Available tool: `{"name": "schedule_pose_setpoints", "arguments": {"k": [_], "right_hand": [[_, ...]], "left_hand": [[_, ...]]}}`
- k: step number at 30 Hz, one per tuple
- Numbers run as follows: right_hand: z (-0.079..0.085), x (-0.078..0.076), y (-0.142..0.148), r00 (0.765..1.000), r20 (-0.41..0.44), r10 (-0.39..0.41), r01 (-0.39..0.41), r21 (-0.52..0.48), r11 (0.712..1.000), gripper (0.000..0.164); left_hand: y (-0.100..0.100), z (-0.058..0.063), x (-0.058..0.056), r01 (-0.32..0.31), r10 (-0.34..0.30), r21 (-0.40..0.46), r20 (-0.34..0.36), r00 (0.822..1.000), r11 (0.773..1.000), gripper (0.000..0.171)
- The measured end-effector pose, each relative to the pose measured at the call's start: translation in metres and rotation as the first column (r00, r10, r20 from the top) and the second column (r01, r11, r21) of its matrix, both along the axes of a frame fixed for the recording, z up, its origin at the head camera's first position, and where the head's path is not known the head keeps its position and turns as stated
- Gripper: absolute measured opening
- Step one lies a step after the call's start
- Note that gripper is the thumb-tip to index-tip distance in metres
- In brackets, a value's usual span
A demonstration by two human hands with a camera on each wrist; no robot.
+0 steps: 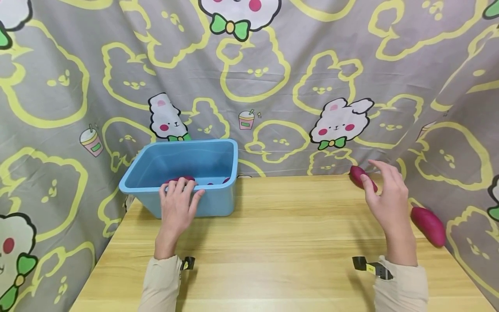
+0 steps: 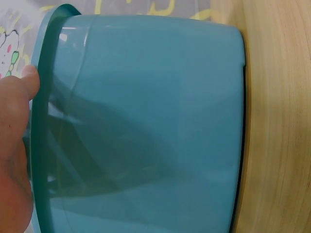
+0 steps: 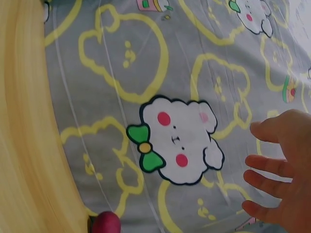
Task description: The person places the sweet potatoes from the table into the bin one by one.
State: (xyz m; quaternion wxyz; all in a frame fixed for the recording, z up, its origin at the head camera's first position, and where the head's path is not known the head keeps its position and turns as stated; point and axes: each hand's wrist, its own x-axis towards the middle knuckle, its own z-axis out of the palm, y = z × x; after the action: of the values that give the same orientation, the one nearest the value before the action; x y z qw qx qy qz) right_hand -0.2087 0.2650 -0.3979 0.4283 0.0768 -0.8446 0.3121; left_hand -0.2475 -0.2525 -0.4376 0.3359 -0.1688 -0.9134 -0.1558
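A blue plastic bin (image 1: pixel 210 201) stands at the left of the table, with purple sweet potatoes (image 1: pixel 186 178) partly visible inside. My left hand (image 1: pixel 177 208) holds its front rim, fingers bent over the edge; in the left wrist view the thumb (image 2: pixel 30 80) lies at the rim while the fingertips are hidden. My right hand (image 1: pixel 390 197) is raised at the right, holding nothing, its fingers spread apart in the right wrist view. Just behind it lies a purple sweet potato (image 1: pixel 356 174), partly covered by the hand. Another sweet potato (image 1: pixel 429 226) lies by the table's right edge.
A grey curtain (image 1: pixel 273 143) with yellow outlines and white cartoon animals hangs behind and at both sides of the wooden table (image 1: pixel 288 242). The bin stands close against the curtain at the back left.
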Motion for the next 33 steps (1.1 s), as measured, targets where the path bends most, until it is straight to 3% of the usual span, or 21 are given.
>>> {"name": "schedule_pose_setpoints", "arguments": {"k": [14,21,33], "right_hand": [[-0.006,0.007,0.029,0.996,0.011,-0.09,0.09,-0.055,0.994,0.043],[-0.01,0.009,0.044,0.987,0.013,-0.161,0.161,-0.096,0.982,0.04],[-0.017,0.014,0.068,0.967,0.084,-0.242,0.252,-0.151,0.956,0.041]], "left_hand": [[0.002,-0.001,-0.001,0.001,-0.001,0.002,0.009,1.0,1.0,0.035],[0.001,-0.001,0.001,0.007,-0.007,0.006,-0.019,1.0,1.0,0.034],[0.001,-0.001,0.001,0.002,-0.002,0.007,-0.002,1.0,1.0,0.034]]}}
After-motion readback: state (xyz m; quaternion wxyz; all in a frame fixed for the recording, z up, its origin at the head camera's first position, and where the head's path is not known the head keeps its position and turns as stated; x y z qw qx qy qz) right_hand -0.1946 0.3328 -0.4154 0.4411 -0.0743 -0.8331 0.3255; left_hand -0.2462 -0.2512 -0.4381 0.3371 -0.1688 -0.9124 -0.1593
